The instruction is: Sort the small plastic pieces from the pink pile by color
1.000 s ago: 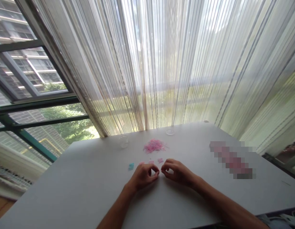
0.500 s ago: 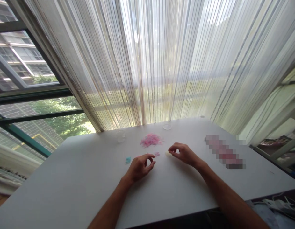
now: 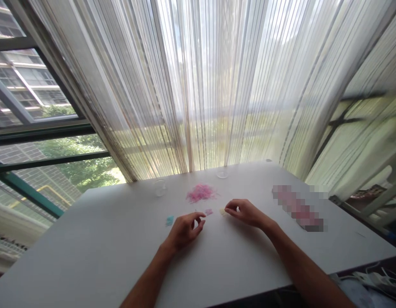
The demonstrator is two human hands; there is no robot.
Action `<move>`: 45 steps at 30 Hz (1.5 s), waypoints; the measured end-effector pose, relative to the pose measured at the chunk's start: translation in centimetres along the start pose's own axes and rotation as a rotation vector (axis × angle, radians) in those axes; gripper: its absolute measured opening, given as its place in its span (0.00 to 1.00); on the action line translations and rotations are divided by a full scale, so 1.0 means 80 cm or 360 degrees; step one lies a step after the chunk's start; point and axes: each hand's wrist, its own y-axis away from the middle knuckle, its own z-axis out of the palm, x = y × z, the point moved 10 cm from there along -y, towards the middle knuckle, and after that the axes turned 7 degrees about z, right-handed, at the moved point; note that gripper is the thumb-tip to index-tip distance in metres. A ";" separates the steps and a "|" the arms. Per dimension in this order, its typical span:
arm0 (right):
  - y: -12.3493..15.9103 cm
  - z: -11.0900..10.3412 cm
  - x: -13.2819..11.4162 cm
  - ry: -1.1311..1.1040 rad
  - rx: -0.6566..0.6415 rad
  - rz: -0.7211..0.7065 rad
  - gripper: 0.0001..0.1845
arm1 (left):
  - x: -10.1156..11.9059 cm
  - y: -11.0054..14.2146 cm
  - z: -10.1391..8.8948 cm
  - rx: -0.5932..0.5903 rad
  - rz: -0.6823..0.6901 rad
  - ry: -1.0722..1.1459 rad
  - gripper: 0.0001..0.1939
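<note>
On the white table (image 3: 114, 252), my left hand (image 3: 187, 231) rests with thumb and forefinger curved apart and nothing visible between them. A small pinkish-purple piece (image 3: 209, 211) lies just beyond its fingertips, and a small turquoise piece (image 3: 169, 220) is to its left. My right hand (image 3: 244, 212) has its thumb and forefinger pressed together at the edge of a small pale yellow piece (image 3: 222, 211). Whether the fingers grip that piece or only touch it is too small to tell. Behind both hands is a loose heap of pink shreds (image 3: 202, 193).
Two clear round dishes stand toward the back, one at left (image 3: 160, 188) and one at right (image 3: 222, 173). A pixelated pinkish long object (image 3: 297, 207) lies on the right. Striped sheer curtains (image 3: 198, 85) hang behind the table. Cables (image 3: 374, 278) lie at the lower right.
The view has shifted slightly, so the table items sit a little lower and further left. Both hands keep nearly the same place and pose; the right fingers stay at the yellow piece.
</note>
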 end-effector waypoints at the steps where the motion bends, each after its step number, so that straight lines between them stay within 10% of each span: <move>1: 0.000 0.000 0.000 0.0018 -0.0006 0.0005 0.14 | 0.000 0.000 0.000 0.0001 -0.0003 -0.0003 0.11; 45: -0.009 -0.012 0.023 0.0003 0.0237 0.0032 0.10 | -0.003 -0.032 -0.015 -0.0047 -0.0093 0.0003 0.13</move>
